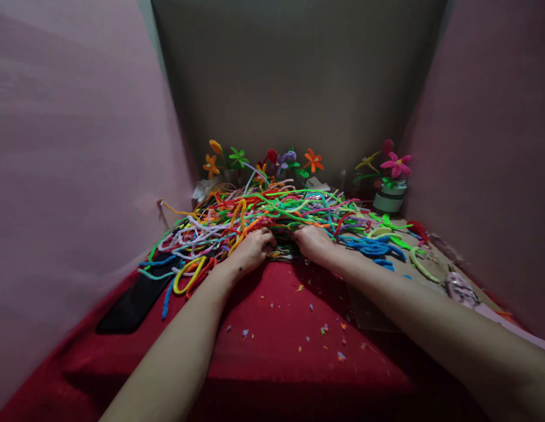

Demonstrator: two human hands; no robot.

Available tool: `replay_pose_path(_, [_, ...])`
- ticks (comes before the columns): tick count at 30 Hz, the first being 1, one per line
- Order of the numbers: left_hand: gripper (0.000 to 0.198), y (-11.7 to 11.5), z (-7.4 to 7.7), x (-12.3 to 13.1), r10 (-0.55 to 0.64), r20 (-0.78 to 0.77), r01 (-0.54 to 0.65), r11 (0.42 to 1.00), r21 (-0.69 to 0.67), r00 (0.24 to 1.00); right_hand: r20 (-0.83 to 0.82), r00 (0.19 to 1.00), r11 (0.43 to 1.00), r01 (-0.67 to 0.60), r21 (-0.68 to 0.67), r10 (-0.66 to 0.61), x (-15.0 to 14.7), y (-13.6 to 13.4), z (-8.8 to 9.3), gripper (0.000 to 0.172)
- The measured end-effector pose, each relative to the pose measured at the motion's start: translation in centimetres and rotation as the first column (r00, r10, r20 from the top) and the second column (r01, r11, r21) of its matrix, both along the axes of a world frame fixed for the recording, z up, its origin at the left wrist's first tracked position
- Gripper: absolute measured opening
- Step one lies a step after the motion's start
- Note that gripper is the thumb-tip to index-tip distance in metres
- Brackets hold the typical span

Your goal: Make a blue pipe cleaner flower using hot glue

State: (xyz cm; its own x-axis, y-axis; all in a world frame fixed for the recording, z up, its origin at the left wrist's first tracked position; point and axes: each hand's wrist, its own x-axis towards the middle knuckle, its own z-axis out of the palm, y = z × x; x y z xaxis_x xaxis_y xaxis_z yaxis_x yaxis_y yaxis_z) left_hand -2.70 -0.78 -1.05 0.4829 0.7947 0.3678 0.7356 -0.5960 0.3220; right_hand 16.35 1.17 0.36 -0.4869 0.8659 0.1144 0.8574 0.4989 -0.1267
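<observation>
Pink walls (70, 176) close in on both sides and a grey back wall (299, 76) stands behind a red-covered desk (281, 357). Across the far half of the desk lies a pile of pipe cleaners (272, 214) in many colours. Its long axis runs left to right, and most strands lie roughly along that line, though they loop and cross so that no single end points clearly anywhere.

Both hands rest at the near edge of the pile, close together. The left hand (251, 249) is knuckles up with its fingers curled down into the strands. The right hand (314, 242) lies the same way just beside it. Each grip is closed down into the tangle, and the view does not show whether either one actually holds a strand.

Left of the left hand, a yellow loop (188, 275) lies at the pile's edge. A flat black object (136, 302) sits nearer the left wall, with its length slanting from near left to far right. Right of the right hand is a bunch of blue pipe cleaners (371, 246), with green loops (419, 264) beyond it.

Along the back wall stand pipe-cleaner flowers (314, 159). At the right, a pink flower (395, 165) rises upright from a small pot (389, 198). Small coloured scraps (325, 329) dot the red surface between the forearms.
</observation>
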Motion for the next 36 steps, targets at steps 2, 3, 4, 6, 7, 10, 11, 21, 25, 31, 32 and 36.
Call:
replay_pose_path(2, [0.019, 0.0, 0.0, 0.0, -0.005, 0.003, 0.005, 1.0, -0.005, 1.0, 0.027, 1.0, 0.999, 0.005, 0.034, -0.005, -0.4, 0.1, -0.1, 0.025])
replay_pose_path(3, [0.019, 0.0, 0.0, 0.0, -0.006, 0.005, 0.006, 1.0, -0.007, 1.0, 0.036, 0.999, 0.999, 0.006, 0.047, -0.008, -0.5, 0.2, -0.2, 0.025])
replay_pose_path(4, [0.019, 0.0, 0.0, 0.0, -0.007, 0.008, 0.007, 1.0, -0.01, 1.0, 0.045, 0.999, 0.998, 0.008, 0.055, -0.011, -0.7, 0.3, -0.2, 0.025])
replay_pose_path(6, [0.018, 0.0, 0.0, 0.0, -0.006, 0.016, 0.006, 1.0, -0.017, 1.0, 0.055, 0.998, 0.998, 0.015, 0.063, -0.018, -1.0, 0.5, -0.3, 0.026])
replay_pose_path(7, [0.018, 0.0, 0.0, 0.0, -0.004, 0.021, 0.004, 1.0, -0.021, 1.0, 0.055, 0.998, 0.998, 0.018, 0.065, -0.022, -1.1, 0.5, -0.3, 0.026])
replay_pose_path(10, [0.018, -0.1, 0.0, -0.1, 0.01, 0.048, -0.008, 1.0, -0.03, 0.999, 0.028, 0.999, 0.997, 0.025, 0.069, -0.027, -1.1, 0.4, 0.0, 0.025])
replay_pose_path(11, [0.018, -0.1, 0.0, -0.1, 0.019, 0.062, -0.018, 0.999, -0.03, 0.998, 0.012, 1.0, 0.997, 0.024, 0.067, -0.025, -0.9, 0.3, 0.2, 0.024])
replay_pose_path(21, [0.029, -0.4, 0.3, 0.2, 0.073, 0.249, -0.077, 0.997, 0.009, 0.966, -0.373, 0.922, 0.992, -0.126, -0.028, 0.107, 2.4, -1.2, 2.8, 0.015])
replay_pose_path(25, [0.016, -1.6, 1.5, 1.5, 0.025, 0.296, -0.058, 0.993, 0.101, 0.955, -0.593, 0.797, 0.978, -0.198, -0.074, 0.116, 2.9, -2.9, 3.7, 0.014])
replay_pose_path(31, [0.022, -4.5, 3.8, 5.0, 0.09, 0.745, 0.047, 0.986, -0.16, 0.661, -0.886, 0.454, 0.892, -0.358, -0.277, -0.093, 3.0, -5.3, 4.5, 0.013])
replay_pose_path(32, [0.023, -4.9, 4.1, 5.5, 0.118, 0.803, 0.106, 0.97, -0.22, 0.584, -0.889, 0.44, 0.874, -0.373, -0.312, -0.13, 3.0, -5.5, 4.3, 0.014])
replay_pose_path(36, [0.017, -5.4, 4.8, 7.0, 0.173, 0.887, 0.247, 0.922, -0.298, 0.428, -0.889, 0.421, 0.83, -0.419, -0.368, -0.182, 3.7, -6.0, 3.5, 0.013])
